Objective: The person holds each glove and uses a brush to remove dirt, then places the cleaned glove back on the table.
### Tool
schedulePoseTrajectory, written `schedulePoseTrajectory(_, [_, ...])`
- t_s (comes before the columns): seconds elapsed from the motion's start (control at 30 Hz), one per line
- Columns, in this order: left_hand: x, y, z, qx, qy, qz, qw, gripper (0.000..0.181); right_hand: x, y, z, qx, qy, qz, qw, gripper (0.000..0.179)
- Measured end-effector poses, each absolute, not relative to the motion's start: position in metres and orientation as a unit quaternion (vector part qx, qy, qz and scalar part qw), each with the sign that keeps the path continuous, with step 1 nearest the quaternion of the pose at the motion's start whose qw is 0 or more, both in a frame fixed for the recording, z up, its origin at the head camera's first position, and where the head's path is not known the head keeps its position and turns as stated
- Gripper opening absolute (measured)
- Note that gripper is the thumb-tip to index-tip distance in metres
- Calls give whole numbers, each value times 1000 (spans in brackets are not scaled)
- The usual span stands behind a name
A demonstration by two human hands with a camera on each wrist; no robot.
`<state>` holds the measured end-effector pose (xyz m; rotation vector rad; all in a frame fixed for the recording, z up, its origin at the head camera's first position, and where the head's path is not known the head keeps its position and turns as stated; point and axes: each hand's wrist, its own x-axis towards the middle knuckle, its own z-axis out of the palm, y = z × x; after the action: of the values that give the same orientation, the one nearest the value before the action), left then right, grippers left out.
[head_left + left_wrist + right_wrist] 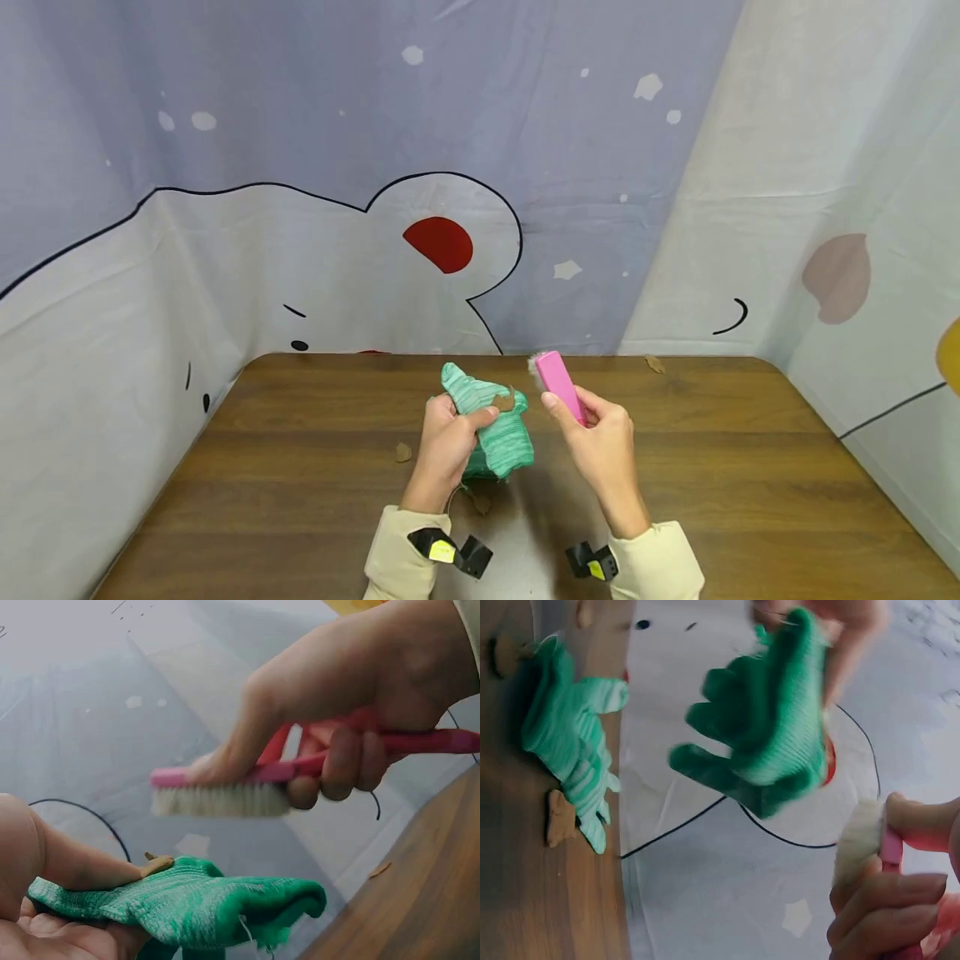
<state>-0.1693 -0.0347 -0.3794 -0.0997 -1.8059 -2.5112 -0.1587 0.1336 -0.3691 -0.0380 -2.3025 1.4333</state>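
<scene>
A green-and-white knitted glove [510, 446] is held by my left hand [441, 446], thumb on top and fingers underneath. Near the thumb tip, a dry brown leaf [157, 865] lies on the glove's upper side. My right hand [606, 446] grips a pink brush [559, 385] with pale bristles [217, 801], thumb along its back. The brush is apart from the glove, to its right in the head view and above it in the left wrist view. A second green glove [570, 742] lies on the table in the right wrist view.
The wooden table [300, 500] bears several brown leaf pieces: one leaf [403, 452] left of the hands, another leaf [655, 364] at the back edge, and a leaf [560, 817] beside the lying glove. A patterned curtain [300, 267] stands behind the table.
</scene>
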Motion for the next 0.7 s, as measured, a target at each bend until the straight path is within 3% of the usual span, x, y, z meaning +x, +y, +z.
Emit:
schedulePoseTrajectory(0.2, [-170,-35,-381,-38,-590,-806,13,12,-155,128,-366,42,-787,592,167,41])
schedulePoseTrajectory(0.5, [-168,-34,-374,-22,-547,-835,59,14,-147,107,-376,145,-849,446,245,36])
schedulePoseTrajectory(0.7, [-170,-35,-371,26,-464,-881,83,21,-149,109,-375,140,-851,449,235,40])
